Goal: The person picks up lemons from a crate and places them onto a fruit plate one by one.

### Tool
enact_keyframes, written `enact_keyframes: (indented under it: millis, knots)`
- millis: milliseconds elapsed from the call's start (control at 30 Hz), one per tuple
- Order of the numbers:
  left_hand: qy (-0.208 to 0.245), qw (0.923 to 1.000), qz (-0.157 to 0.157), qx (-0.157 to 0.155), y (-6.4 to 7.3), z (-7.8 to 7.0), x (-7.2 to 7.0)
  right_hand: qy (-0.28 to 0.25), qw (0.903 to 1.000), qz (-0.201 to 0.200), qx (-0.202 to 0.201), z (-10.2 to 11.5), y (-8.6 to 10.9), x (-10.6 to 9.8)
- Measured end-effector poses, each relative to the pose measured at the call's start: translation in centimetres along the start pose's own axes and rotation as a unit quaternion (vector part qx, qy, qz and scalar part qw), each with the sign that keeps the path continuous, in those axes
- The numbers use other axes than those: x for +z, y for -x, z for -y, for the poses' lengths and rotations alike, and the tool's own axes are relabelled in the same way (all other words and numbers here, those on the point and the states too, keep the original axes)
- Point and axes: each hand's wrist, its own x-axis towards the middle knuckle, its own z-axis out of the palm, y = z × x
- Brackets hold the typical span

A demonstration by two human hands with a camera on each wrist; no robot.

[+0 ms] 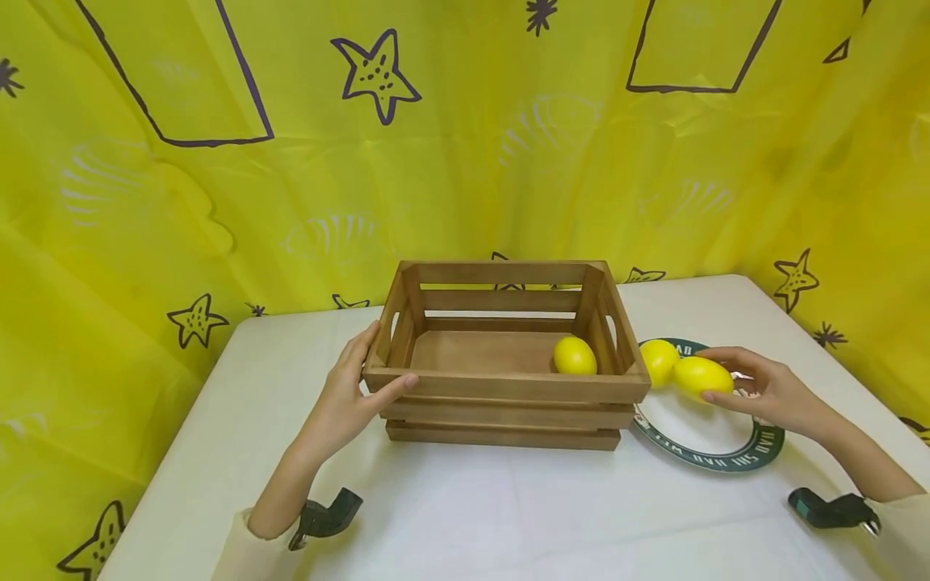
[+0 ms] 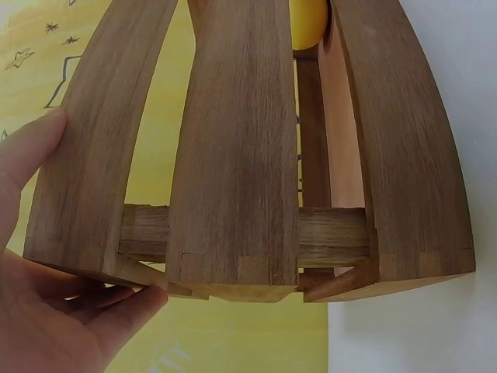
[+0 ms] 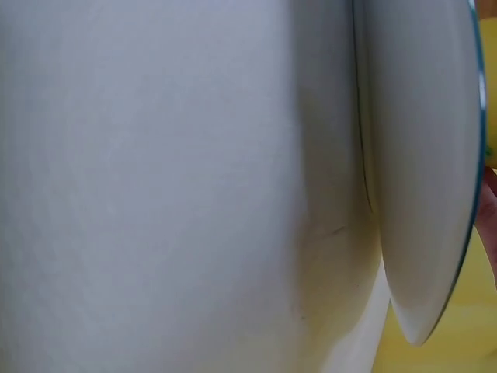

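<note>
My right hand (image 1: 772, 391) has its thumb on the near side of a lemon (image 1: 701, 377) and its fingers curled over the far side, so I am pinching it. The right wrist view shows little but the plate's outer side, with a sliver of yellow and a fingertip at the edge; I cannot tell whether the lemon's weight is off the plate (image 1: 726, 461).

My left hand (image 1: 345, 399) grips the crate (image 1: 501, 389) at its near left corner, thumb over the front top rail, fingers on the end slat; the left wrist view shows the fingertips tucked under that slat.

Against my pinched lemon, on its crate side, sits the second lemon (image 1: 658, 361), on the plate too. The plate is just beside the crate's right end. Inside the crate, toward the right end, lies the third lemon (image 1: 575, 356). Everything stands on the white table (image 1: 465, 508), with the yellow curtain (image 1: 465, 186) behind.

I take the step in hand to be picking up this lemon. As I judge it, the next move calls for a firm pinch and a lift straight up, without nudging its neighbour; if the crate is where it goes, it must clear the right end's top before I let go.
</note>
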Motion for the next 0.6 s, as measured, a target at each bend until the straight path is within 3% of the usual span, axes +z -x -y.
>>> enact_keyframes:
  millis: [267, 433, 600]
  knots:
    - [-0.009, 0.9999, -0.01, -0.003, 0.1, 0.0, -0.1, 0.065, 0.9949, -0.042, 0.065, -0.2, -0.9, 0.0]
    - [-0.009, 1.0, -0.005, 0.002, -0.1, 0.0, -0.1, 0.104, 0.9882, -0.035, 0.107, -0.2, -1.4, 0.2]
    - [0.002, 1.0, 0.0, 0.001, -0.1, 0.0, 0.1, 0.132, 0.9814, -0.002, 0.14, -0.3, -2.2, 0.5]
